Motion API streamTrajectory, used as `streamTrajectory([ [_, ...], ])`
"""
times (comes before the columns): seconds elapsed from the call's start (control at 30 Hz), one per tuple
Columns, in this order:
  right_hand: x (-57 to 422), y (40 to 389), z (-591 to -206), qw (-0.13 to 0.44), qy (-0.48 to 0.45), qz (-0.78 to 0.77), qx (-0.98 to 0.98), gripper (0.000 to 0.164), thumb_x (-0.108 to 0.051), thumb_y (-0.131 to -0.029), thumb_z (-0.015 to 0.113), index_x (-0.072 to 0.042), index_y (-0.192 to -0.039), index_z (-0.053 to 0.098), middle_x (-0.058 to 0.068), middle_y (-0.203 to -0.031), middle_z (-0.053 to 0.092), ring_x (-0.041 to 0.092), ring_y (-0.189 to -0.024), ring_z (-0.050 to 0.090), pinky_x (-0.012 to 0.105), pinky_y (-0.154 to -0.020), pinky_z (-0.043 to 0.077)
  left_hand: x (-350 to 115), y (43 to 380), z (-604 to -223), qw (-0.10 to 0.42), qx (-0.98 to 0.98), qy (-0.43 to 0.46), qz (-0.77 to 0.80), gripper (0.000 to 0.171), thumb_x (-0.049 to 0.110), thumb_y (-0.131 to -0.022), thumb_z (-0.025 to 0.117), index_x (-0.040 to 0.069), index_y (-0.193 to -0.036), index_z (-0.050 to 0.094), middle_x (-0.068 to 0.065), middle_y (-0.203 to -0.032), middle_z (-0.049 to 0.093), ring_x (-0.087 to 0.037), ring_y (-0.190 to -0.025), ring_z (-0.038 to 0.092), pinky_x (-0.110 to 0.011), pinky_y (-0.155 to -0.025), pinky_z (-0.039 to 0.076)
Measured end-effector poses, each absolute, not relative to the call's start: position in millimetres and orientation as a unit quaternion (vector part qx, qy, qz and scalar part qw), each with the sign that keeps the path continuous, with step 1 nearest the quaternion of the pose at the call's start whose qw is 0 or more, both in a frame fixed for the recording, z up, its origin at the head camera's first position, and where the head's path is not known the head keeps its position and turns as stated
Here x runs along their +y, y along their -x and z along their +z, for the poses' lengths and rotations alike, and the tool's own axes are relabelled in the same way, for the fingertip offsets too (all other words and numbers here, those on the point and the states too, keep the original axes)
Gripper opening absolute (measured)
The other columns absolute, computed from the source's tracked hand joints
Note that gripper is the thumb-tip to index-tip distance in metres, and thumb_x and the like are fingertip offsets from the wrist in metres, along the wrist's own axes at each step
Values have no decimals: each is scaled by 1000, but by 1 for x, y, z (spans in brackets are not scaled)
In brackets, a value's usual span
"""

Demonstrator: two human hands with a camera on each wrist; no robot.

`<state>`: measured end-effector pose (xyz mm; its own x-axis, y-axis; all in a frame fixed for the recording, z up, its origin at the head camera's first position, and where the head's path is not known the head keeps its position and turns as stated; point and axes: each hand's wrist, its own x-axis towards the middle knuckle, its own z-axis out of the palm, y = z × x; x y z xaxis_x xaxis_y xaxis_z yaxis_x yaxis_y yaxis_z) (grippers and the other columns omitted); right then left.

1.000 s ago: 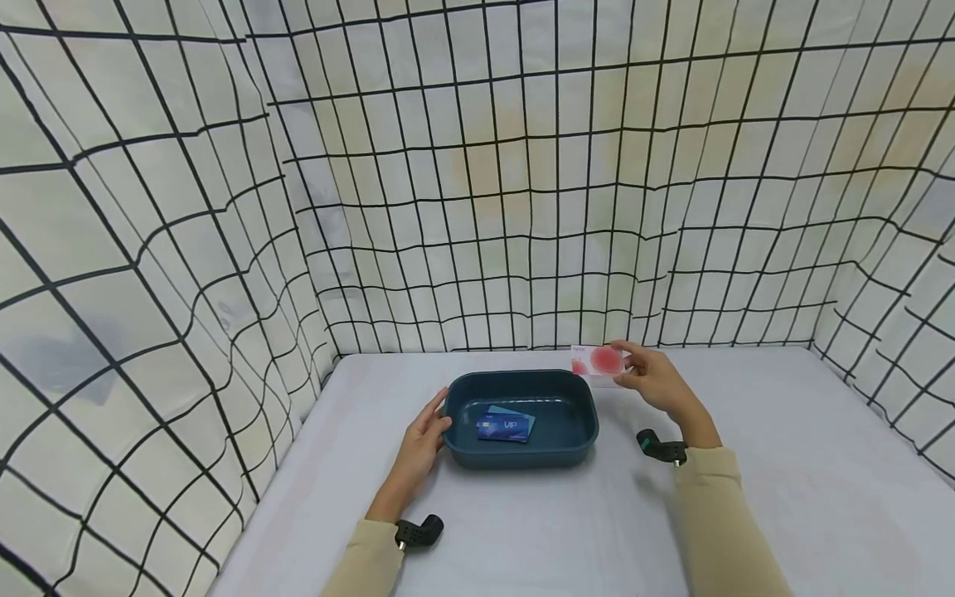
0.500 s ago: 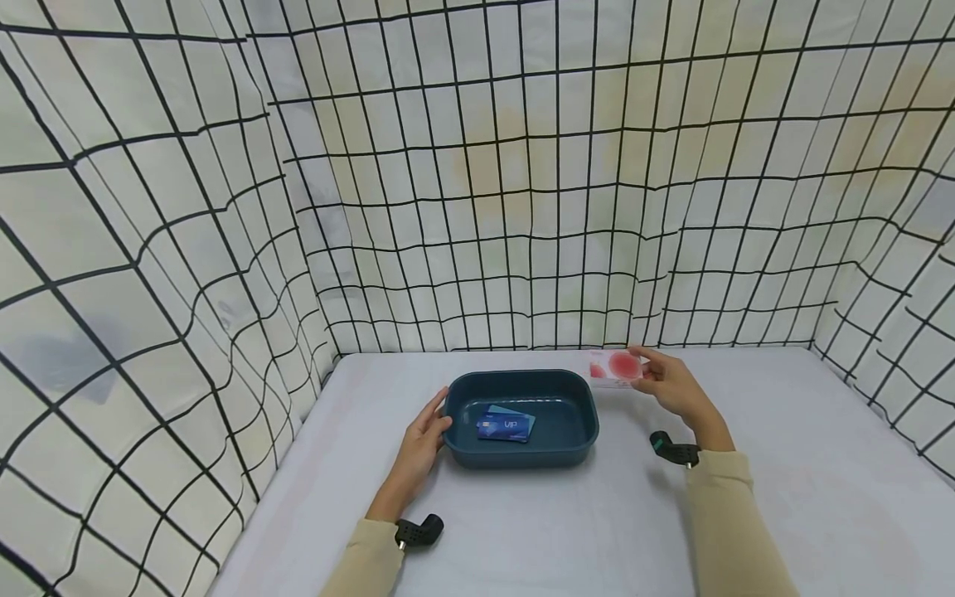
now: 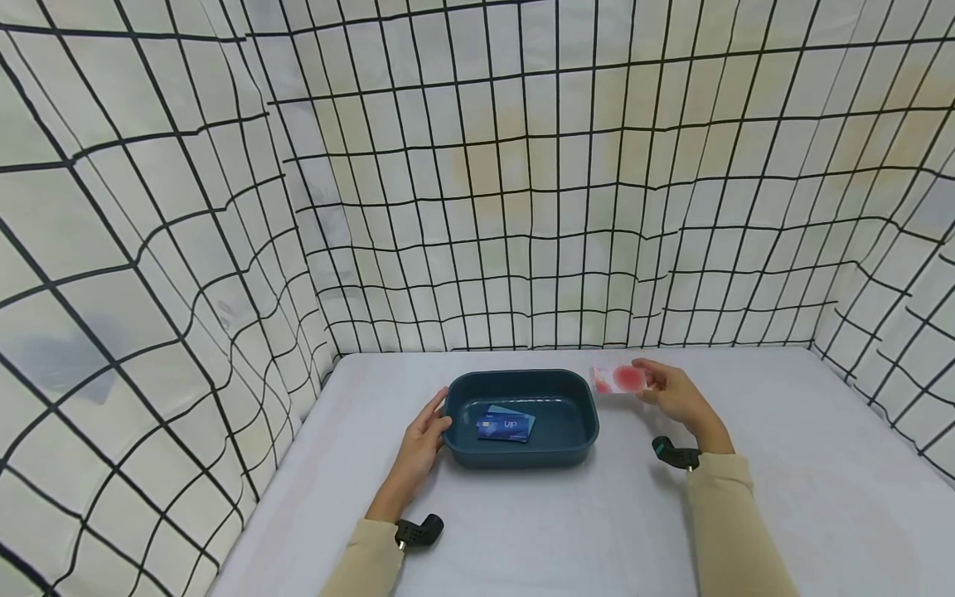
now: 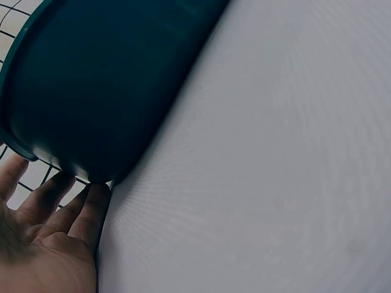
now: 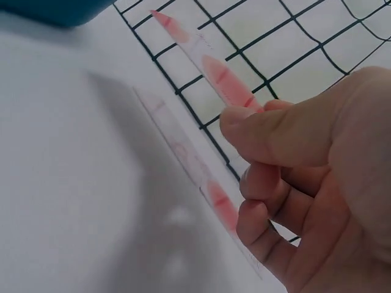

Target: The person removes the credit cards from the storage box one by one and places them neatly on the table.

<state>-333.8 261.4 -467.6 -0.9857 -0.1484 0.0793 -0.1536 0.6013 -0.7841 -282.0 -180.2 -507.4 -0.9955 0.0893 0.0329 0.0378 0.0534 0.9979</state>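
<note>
A dark teal basin (image 3: 522, 458) stands on the white tabletop. In it a blue VIP card (image 3: 503, 427) overlaps a lighter blue card (image 3: 531, 419). My left hand (image 3: 418, 452) rests against the basin's left end; the left wrist view shows fairly straight fingers (image 4: 91, 213) touching its wall. To the right of the basin, my right hand (image 3: 679, 402) pinches a pink-and-white card (image 3: 619, 379) by its right end, between thumb and fingers. In the right wrist view this card is tilted above the table, and a second pink-and-white card (image 5: 183, 152) lies below it.
White sheeting behind a black grid net (image 3: 555, 207) closes off the back and both sides. The white tabletop (image 3: 537, 531) reaches to the net at the back. Each wrist bears a black camera mount, such as the left one (image 3: 419, 531).
My right hand has moved the pinched card to the right and down, away from the basin's back right corner. My left hand and the basin have stayed in place.
</note>
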Motion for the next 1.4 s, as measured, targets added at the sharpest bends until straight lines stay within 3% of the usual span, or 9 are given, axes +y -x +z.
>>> streamTrajectory([
  [0.27,263,336,-480,-30,-81,399,-913,59,-1,-90,63,-4,-148,51,18,-106,59,25,-87,53,30,-67,48,-181,281,-508,20,724,-47,688,53,16,-108,47,29,-159,38,-16,-167,31,-31,-151,38,-50,-119,40],
  [0.5,263,333,-484,-38,-75,374,-924,61,-4,-90,69,-1,-148,50,17,-103,59,26,-90,52,31,-70,44,-180,280,-508,20,723,-46,689,53,17,-108,47,29,-159,38,-15,-167,31,-31,-152,37,-51,-119,39],
  [0.8,261,334,-485,-46,-73,359,-929,58,-5,-91,66,1,-147,51,16,-97,60,26,-86,53,30,-68,45,-180,281,-506,22,725,-40,688,53,18,-108,48,30,-159,38,-14,-167,31,-31,-153,36,-52,-120,38],
  [1.4,261,335,-488,-64,-55,309,-947,56,-13,-93,66,-1,-146,52,22,-111,62,31,-95,56,39,-78,52,-181,282,-508,21,722,-53,690,53,17,-108,47,29,-159,37,-13,-167,33,-29,-151,40,-49,-119,40],
])
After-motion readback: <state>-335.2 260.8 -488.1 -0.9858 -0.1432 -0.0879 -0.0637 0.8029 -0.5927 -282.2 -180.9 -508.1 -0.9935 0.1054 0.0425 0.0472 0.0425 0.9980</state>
